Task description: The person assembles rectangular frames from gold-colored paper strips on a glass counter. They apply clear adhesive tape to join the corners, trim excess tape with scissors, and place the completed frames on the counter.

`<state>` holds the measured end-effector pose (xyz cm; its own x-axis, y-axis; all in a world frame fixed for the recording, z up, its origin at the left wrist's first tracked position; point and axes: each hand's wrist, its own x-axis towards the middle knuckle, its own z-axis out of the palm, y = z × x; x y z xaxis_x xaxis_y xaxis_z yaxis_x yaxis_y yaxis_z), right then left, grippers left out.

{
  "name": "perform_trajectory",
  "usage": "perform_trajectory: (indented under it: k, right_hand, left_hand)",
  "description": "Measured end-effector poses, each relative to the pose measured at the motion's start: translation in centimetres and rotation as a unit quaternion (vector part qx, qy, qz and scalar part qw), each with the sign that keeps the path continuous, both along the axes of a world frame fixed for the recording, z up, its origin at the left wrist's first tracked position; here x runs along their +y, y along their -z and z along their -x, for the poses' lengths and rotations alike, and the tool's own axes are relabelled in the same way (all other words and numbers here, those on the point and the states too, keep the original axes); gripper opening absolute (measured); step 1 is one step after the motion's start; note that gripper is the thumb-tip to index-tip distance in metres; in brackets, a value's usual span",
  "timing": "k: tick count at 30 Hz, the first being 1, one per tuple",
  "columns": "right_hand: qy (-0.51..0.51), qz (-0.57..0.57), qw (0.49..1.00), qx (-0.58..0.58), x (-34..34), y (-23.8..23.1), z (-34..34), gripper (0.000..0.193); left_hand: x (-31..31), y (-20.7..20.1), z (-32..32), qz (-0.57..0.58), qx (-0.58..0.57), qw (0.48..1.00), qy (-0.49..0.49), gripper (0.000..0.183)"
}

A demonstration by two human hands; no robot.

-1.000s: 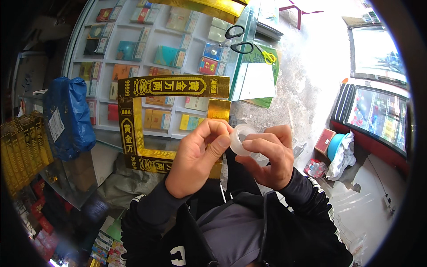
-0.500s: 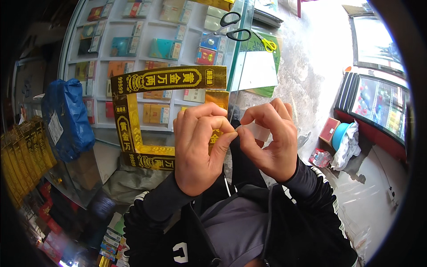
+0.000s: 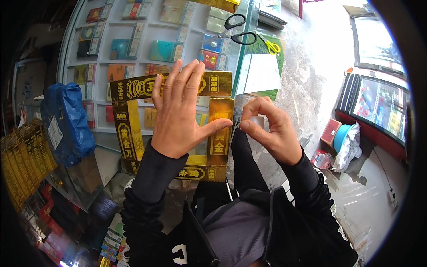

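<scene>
A square frame of folded gold paper strips (image 3: 219, 109) with printed black-and-gold patterns lies on the glass counter in front of me. My left hand (image 3: 178, 107) is spread flat over it, with the fingers across the far strip and the thumb stretched toward the right strip. Just beyond the right edge of the frame, my right hand (image 3: 273, 131) holds thumb and forefinger pinched together. Something thin seems to be at the fingertips, too small to make out, and a pale translucent bit shows behind the fingers. Black-handled scissors (image 3: 243, 38) rest on the glass farther off.
Under the glass, small coloured boxes (image 3: 167, 50) sit in white compartments. Yellow-handled scissors (image 3: 270, 45) lie by a white sheet (image 3: 255, 73) at the right. On the left are a blue wrapped package (image 3: 66, 120) and a stack of gold strips (image 3: 26, 160). A turquoise basin (image 3: 341, 137) stands on the floor.
My two hands have come apart from their pinch together. The left has opened and moved left and away from me onto the paper frame; the right stays pinched, slightly lower.
</scene>
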<state>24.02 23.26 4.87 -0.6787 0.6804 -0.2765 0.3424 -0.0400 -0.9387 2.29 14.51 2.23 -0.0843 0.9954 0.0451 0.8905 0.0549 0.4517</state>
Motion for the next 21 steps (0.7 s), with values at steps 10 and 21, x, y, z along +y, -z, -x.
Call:
perform_trajectory:
  k: [10, 21]
  right_hand:
    - [-0.042, -0.048, 0.998, 0.015, -0.59, 0.07, 0.39, 0.011]
    - [-0.044, -0.033, 0.998, 0.020, -0.43, -0.04, 0.63, 0.010]
  left_hand:
    - [0.03, 0.08, 0.48, -0.013, -0.024, 1.000, 0.006, 0.088]
    - [0.04, 0.10, 0.57, -0.017, -0.037, 0.999, 0.008, 0.082]
